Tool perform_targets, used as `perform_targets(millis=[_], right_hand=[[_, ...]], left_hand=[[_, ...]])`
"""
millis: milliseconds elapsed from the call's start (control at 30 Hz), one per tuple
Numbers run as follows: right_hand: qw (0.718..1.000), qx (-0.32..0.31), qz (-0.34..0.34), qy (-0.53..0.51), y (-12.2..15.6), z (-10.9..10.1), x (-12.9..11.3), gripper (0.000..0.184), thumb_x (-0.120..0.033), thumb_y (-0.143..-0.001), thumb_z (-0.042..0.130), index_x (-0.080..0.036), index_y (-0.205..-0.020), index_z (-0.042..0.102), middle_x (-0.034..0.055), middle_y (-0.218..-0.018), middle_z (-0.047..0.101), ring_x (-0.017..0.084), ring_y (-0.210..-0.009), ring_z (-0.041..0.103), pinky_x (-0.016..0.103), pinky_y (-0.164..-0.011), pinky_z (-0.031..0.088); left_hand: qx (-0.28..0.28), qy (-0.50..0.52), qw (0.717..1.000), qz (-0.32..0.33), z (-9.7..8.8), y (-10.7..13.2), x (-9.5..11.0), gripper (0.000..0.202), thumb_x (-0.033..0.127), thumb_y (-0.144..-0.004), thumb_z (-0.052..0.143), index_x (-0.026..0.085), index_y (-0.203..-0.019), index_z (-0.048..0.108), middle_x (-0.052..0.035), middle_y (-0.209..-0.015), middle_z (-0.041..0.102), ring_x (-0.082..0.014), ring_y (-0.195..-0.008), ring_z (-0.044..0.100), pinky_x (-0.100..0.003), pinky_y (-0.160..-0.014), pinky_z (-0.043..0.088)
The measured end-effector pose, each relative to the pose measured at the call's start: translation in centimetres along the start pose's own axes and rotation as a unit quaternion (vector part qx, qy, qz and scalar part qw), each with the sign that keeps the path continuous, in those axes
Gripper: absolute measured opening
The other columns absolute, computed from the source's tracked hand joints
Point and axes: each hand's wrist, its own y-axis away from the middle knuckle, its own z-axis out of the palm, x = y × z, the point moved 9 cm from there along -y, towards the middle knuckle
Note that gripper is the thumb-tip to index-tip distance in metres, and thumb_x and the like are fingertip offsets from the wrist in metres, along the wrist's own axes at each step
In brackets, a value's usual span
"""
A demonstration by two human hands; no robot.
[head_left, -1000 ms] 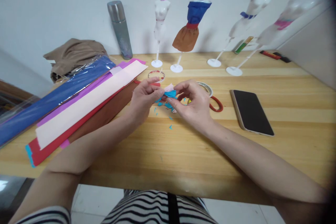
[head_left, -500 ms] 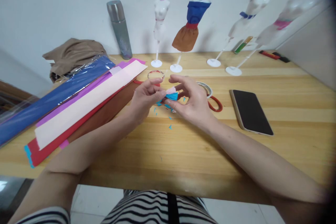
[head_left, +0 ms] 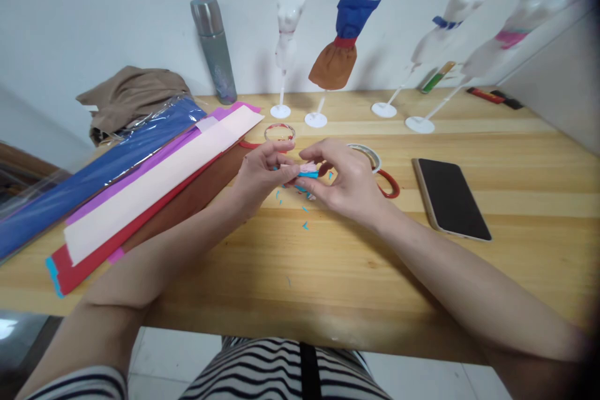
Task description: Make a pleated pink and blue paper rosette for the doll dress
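Between my hands is a small layered bunch of pink and bright blue crepe paper (head_left: 308,170). My left hand (head_left: 262,175) is closed on its left end, pinching it between thumb and fingers. Curled round the right end is my right hand (head_left: 347,184), its thumb beneath the bunch and its index finger arched above. My fingers hide part of the paper. Small blue paper scraps (head_left: 305,225) are scattered on the table below. Just behind my right hand lie a white tape roll (head_left: 372,157) and a red-orange scissors handle (head_left: 390,184).
Crepe paper sheets (head_left: 164,184) are stacked at left beside brown cloth (head_left: 135,97). A thermos flask (head_left: 215,53) and several white dress forms, one wearing a blue and brown outfit (head_left: 344,44), stand along the wall. A phone (head_left: 452,199) lies at right; a clear tape roll (head_left: 280,132) sits beyond my hands.
The paper bunch has tilted, so its blue layer shows as a thinner strip under the pink. My right fingers have shifted slightly; both hands stay in nearly the same place.
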Motion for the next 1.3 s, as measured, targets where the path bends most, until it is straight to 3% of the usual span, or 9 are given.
perform_targets(millis=[133, 300, 533, 767, 933, 1033, 1200, 1300], right_hand=[[1.0, -0.007, -0.021, 0.016, -0.1, -0.1, -0.7, 0.013, -0.032, -0.089, 0.072, -0.028, -0.081, 0.062, 0.0019, -0.076, 0.066, 0.021, -0.067, 0.061, 0.039, -0.066, 0.051], [0.999, -0.023, -0.026, 0.02, -0.1, 0.1, -1.0, 0.005, -0.025, -0.086, 0.065, -0.027, -0.084, 0.061, 0.0023, -0.078, 0.067, 0.02, -0.067, 0.061, 0.038, -0.065, 0.05], [1.0, -0.019, 0.003, 0.015, 0.3, 0.7, -0.1, 0.012, -0.018, -0.078, 0.062, -0.026, -0.073, 0.056, -0.0007, -0.067, 0.064, 0.018, -0.06, 0.056, 0.035, -0.06, 0.045], [0.999, 0.032, 0.034, -0.001, 0.2, -0.4, 0.1, 0.011, -0.019, -0.074, 0.058, -0.025, -0.066, 0.052, -0.0029, -0.057, 0.058, 0.015, -0.052, 0.049, 0.033, -0.056, 0.038], [0.998, 0.065, 0.019, 0.011, 0.4, -0.8, 0.1, 0.015, -0.017, -0.072, 0.06, -0.027, -0.068, 0.05, -0.0035, -0.056, 0.054, 0.016, -0.051, 0.047, 0.034, -0.055, 0.038], [0.997, 0.078, -0.006, 0.026, 0.6, -1.0, -0.1, 0.017, -0.017, -0.073, 0.061, -0.028, -0.07, 0.049, -0.0024, -0.059, 0.054, 0.017, -0.053, 0.049, 0.035, -0.056, 0.039], [0.995, 0.084, -0.051, 0.033, 0.5, -1.1, -0.9, 0.017, -0.015, -0.075, 0.06, -0.027, -0.07, 0.05, -0.0024, -0.061, 0.055, 0.017, -0.053, 0.049, 0.034, -0.056, 0.039], [0.995, 0.074, -0.063, 0.036, 0.5, -1.0, -1.1, 0.016, -0.014, -0.075, 0.059, -0.026, -0.071, 0.05, -0.0035, -0.061, 0.055, 0.016, -0.053, 0.049, 0.033, -0.056, 0.04]], left_hand=[[-0.005, 0.002, 1.0, 0.004, 0.1, -0.1, 0.1, 0.042, 0.02, -0.068, 0.087, 0.016, -0.106, 0.068, 0.0033, -0.068, 0.074, -0.0106, -0.058, 0.067, -0.026, -0.063, 0.055], [-0.008, 0.006, 1.0, 0.006, 0.1, -0.1, 0.0, 0.042, 0.02, -0.067, 0.088, 0.016, -0.104, 0.068, 0.0035, -0.067, 0.074, -0.0103, -0.057, 0.067, -0.025, -0.063, 0.055], [-0.021, 0.007, 1.0, -0.002, 0.4, 0.0, -0.4, 0.046, 0.022, -0.067, 0.09, 0.016, -0.106, 0.067, 0.004, -0.066, 0.073, -0.0119, -0.058, 0.068, -0.026, -0.063, 0.055], [0.072, 0.019, 0.997, 0.026, -1.5, -0.1, 0.4, 0.032, 0.033, -0.082, 0.084, 0.019, -0.104, 0.067, 0.0017, -0.073, 0.073, -0.0123, -0.063, 0.068, -0.025, -0.063, 0.055], [0.081, -0.002, 0.991, 0.105, -1.8, 0.3, 1.8, 0.032, 0.043, -0.088, 0.079, 0.021, -0.108, 0.068, -0.0005, -0.081, 0.074, -0.0139, -0.069, 0.068, -0.027, -0.069, 0.056], [0.061, -0.045, 0.986, 0.151, -1.3, 0.8, 2.8, 0.036, 0.042, -0.088, 0.079, 0.023, -0.116, 0.068, -0.0029, -0.092, 0.075, -0.0166, -0.078, 0.07, -0.03, -0.077, 0.057], [-0.044, -0.182, 0.958, 0.217, 1.1, 1.3, 3.9, 0.078, 0.018, -0.065, 0.094, 0.023, -0.137, 0.064, -0.0091, -0.133, 0.071, -0.0273, -0.122, 0.069, -0.035, -0.104, 0.053], [-0.086, -0.268, 0.909, 0.308, 2.1, 1.8, 4.2, 0.074, 0.017, -0.076, 0.083, 0.025, -0.145, 0.059, -0.012, -0.14, 0.067, -0.027, -0.125, 0.068, -0.038, -0.107, 0.054]])
